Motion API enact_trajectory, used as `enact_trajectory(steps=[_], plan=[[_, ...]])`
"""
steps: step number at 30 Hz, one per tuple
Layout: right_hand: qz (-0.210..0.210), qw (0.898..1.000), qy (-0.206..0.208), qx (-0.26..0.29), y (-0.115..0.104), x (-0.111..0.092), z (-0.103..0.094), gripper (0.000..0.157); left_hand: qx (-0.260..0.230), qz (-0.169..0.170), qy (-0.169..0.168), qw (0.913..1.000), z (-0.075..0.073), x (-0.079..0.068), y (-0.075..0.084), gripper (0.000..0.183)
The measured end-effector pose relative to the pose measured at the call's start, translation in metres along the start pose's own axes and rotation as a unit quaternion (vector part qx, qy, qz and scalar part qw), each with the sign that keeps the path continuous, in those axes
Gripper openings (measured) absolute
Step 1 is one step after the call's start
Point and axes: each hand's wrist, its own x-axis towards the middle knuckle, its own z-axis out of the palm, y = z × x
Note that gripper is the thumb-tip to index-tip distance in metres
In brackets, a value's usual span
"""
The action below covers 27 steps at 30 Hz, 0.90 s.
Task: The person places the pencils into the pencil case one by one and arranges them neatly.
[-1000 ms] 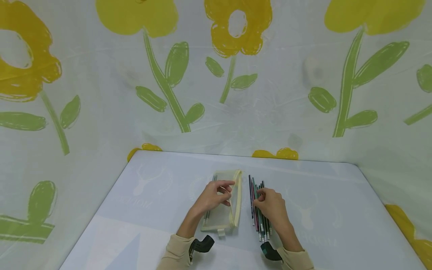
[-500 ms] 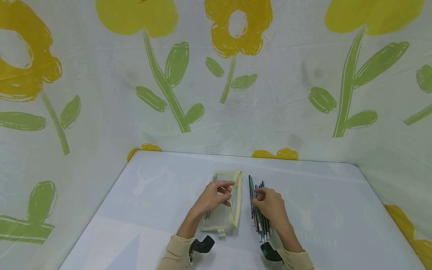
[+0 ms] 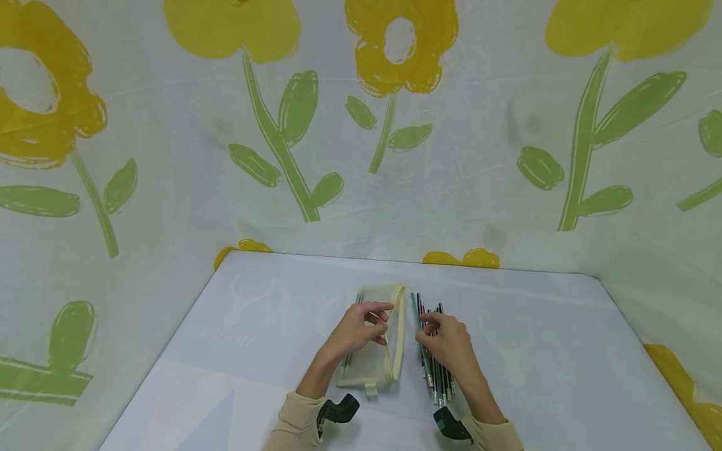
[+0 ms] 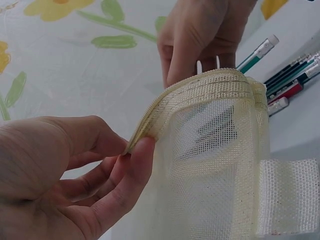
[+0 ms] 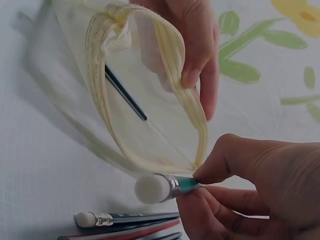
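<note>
A pale yellow mesh pencil case (image 3: 398,338) lies on the table, its zipped mouth gaping. My left hand (image 3: 356,326) pinches one zipper edge between thumb and index finger, as the left wrist view shows with the zipper tape (image 4: 165,95). In the right wrist view, a dark pencil (image 5: 125,92) shows inside the case. Between the thumb and fingers of my right hand (image 3: 448,341) is a green pencil (image 5: 187,184) with a white eraser, close by the case's mouth. Beneath that hand lies a bunch of pencils (image 3: 441,385), partly hidden by it.
The white table (image 3: 564,351) has faint printed patterns. Behind it hangs a flower-printed curtain (image 3: 468,188). A woven tab (image 4: 289,197) sticks out from the case's near end. Dark wrist cameras (image 3: 340,409) sit at both sleeves.
My right hand has moved slightly left, lifting the green pencil away from the bunch toward the case. The left hand keeps its hold on the zipper edge.
</note>
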Motion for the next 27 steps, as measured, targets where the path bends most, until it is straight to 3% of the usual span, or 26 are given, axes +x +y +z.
enact_trajectory(steps=[13, 22, 27], plan=[[-0.004, 0.999, -0.017, 0.044, -0.006, -0.001, 0.008, 0.037, -0.01, 0.002, -0.007, 0.9999, 0.0, -0.012, 0.031, 0.043], [-0.007, 0.998, -0.017, 0.066, -0.014, 0.002, 0.014, 0.037, -0.008, 0.0, -0.016, 0.9998, -0.002, -0.012, 0.031, 0.043], [-0.011, 0.997, -0.018, 0.076, -0.017, 0.004, 0.015, 0.038, -0.003, -0.003, -0.008, 1.0, 0.001, -0.005, 0.014, 0.043]])
